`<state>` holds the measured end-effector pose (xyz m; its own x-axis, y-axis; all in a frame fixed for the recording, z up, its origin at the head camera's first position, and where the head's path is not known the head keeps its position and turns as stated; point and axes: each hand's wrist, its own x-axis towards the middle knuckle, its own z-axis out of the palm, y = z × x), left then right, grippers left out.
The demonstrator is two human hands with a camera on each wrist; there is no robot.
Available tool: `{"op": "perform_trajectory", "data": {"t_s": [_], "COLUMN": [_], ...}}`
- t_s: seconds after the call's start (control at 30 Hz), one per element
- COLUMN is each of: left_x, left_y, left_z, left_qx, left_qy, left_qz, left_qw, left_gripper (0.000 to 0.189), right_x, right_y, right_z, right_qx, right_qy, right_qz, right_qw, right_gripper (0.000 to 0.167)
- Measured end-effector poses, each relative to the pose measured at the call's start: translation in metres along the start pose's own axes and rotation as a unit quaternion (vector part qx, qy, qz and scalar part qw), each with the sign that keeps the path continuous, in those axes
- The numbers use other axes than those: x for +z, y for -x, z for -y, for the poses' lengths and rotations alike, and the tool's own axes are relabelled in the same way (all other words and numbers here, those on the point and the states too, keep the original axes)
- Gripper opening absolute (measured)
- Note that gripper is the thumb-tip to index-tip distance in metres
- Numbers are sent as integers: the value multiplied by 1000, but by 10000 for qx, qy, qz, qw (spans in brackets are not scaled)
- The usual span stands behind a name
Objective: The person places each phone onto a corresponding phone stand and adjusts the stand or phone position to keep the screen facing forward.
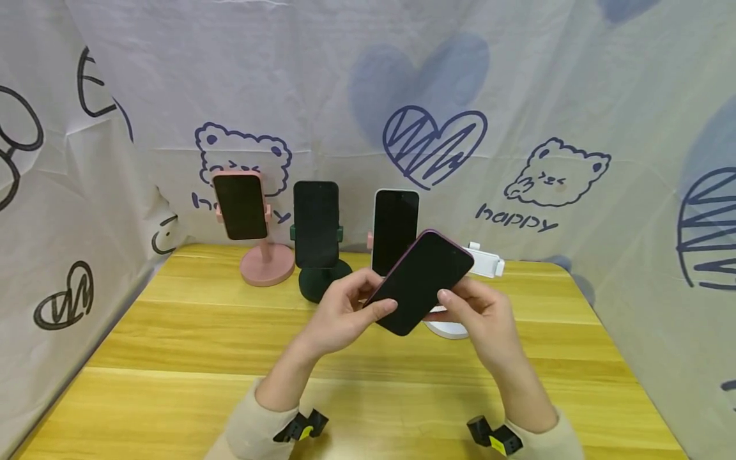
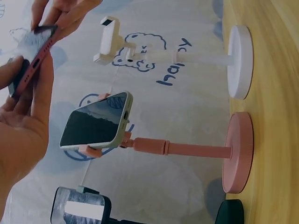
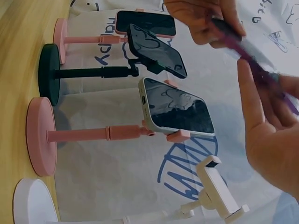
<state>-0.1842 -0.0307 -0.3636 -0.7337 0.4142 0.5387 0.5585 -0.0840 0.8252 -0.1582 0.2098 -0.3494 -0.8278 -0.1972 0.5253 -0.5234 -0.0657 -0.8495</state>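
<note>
My left hand (image 1: 342,322) and right hand (image 1: 485,319) both hold a smartphone (image 1: 422,281) with a black screen and a purple-pink edge. It is tilted in the air above the table, top toward the upper right. The left thumb lies over its lower left side, the right thumb at its right edge. Behind it stands a white phone stand (image 1: 485,263), whose clamp carries no phone. A phone with a pale frame (image 1: 395,223) sits in the clamp of a pink stand (image 2: 196,149) beside the white one, partly hidden by the held phone in the head view.
Farther left, a dark green stand (image 1: 322,284) and another pink stand (image 1: 267,268) each carry a phone. The stands line the back of the wooden table (image 1: 172,396), close to a white cloth (image 1: 333,76) printed with hearts and bears. Cloth also hangs at both sides.
</note>
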Motion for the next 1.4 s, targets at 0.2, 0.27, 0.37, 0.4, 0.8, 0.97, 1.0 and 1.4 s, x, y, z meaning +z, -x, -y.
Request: {"op": "perform_trajectory", "data": {"t_s": [0.2,0.27,0.37,0.4,0.8,0.97,1.0,1.4], "left_x": [13,17,20,21,26,34,36,68], "left_y": [1,1,0,-1,-12,-30,-34,-72], "left_z": [6,8,9,9,13,20,21,24], "left_qx": [73,63,81,95,681,1248,1313,849], "left_qy": [-283,-313,-437,-498,-839,-1367,-1537,-2326], "left_qz": [-285,-316,-362,-373,-643,-1083,-1160,-948], "left_qw": [9992,9990,9984,9980,9921,9767,9725,9642], "left_gripper": [10,11,11,12,34,30,30,35], "right_x": [7,9,10,10,-10,-30,-34,-73], "right_y": [1,0,-2,-3,-20,-35,-38,-72], "right_z": [-2,-3,-5,-5,12,24,26,33], "right_qx": [505,509,357,299,-470,-605,-624,-359], "right_qy": [339,279,185,183,657,787,757,921], "right_qz": [-653,-831,-981,-1014,-1435,-1653,-1683,-2053], "right_qw": [9960,9948,9944,9942,9863,9812,9808,9737], "right_gripper": [19,18,17,17,14,13,12,5]}}
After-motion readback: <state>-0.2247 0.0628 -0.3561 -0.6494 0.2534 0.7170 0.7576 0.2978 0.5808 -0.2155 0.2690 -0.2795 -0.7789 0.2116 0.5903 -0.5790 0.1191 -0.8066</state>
